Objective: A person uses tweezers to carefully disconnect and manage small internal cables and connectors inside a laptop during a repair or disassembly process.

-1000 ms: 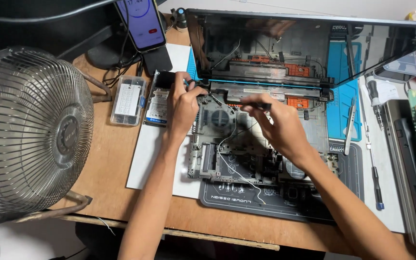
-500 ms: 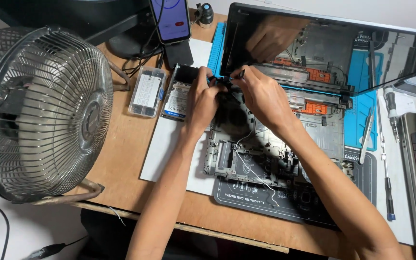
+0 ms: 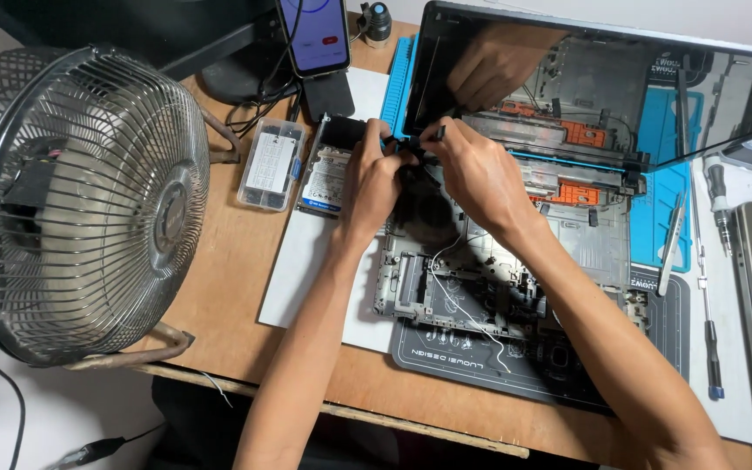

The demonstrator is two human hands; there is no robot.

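both hands meet at the back left corner of the opened laptop base (image 3: 515, 287), at about 12 o'clock from its middle. the left hand (image 3: 374, 178) pinches a small dark part (image 3: 406, 157) near the hinge, fingers curled shut on it; the right hand (image 3: 472, 170) grips a thin dark tool (image 3: 435, 133) (perhaps tweezers, too small to tell). this looks like loosening a piece by the hinge, calling for a steady, light pull. the base lies bare, white wire (image 3: 459, 305) trailing, on a grey mat (image 3: 446, 361) on the surface.

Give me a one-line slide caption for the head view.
Both hands, left and right, work at the opened laptop chassis near its hinge, metal fan alongside.
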